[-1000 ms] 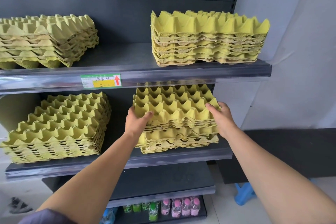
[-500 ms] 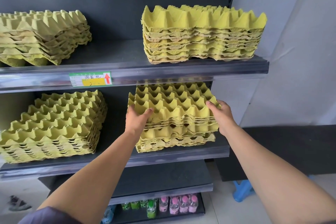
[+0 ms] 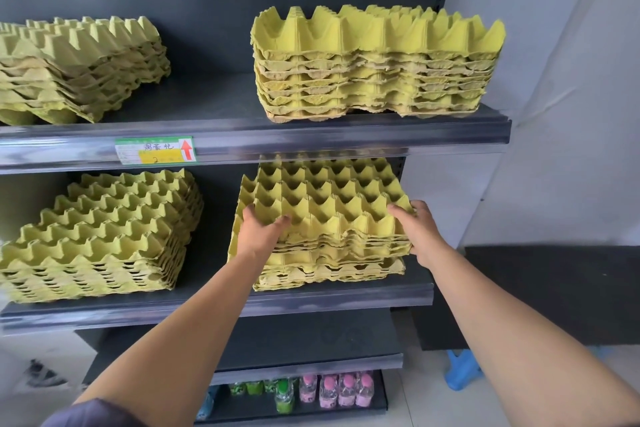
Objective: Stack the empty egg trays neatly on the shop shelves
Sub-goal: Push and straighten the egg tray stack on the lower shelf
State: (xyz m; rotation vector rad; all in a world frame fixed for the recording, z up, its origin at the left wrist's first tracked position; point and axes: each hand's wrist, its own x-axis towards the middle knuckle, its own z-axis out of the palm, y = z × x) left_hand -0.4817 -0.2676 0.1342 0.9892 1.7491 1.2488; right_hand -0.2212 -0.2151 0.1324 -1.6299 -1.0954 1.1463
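Both hands grip a batch of yellow egg trays (image 3: 325, 208) on the right half of the middle shelf (image 3: 311, 302). The left hand (image 3: 259, 232) is closed over the batch's front left corner, fingers curled into the cups, and the right hand (image 3: 417, 229) is clamped on the front right corner with the thumb on top and the fingers under the edge. The held batch sits tilted, its front edge raised and overhanging the lower trays (image 3: 329, 272), which rest flat just behind the shelf's front lip. Its far edge reaches close under the upper shelf (image 3: 311, 142), leaving little headroom. A dark gap of bare shelf separates this pile from the left middle stack (image 3: 100, 236), which lies skewed with its front corner near the lip. On the upper shelf, the right stack (image 3: 377, 62) stands at the front edge, well apart from the left upper stack (image 3: 76, 66), with a price label (image 3: 155, 150) on the rail between them. Small bottles (image 3: 332, 390) fill the bottom shelf, and a blue stool (image 3: 462, 369) stands on the floor to the right.
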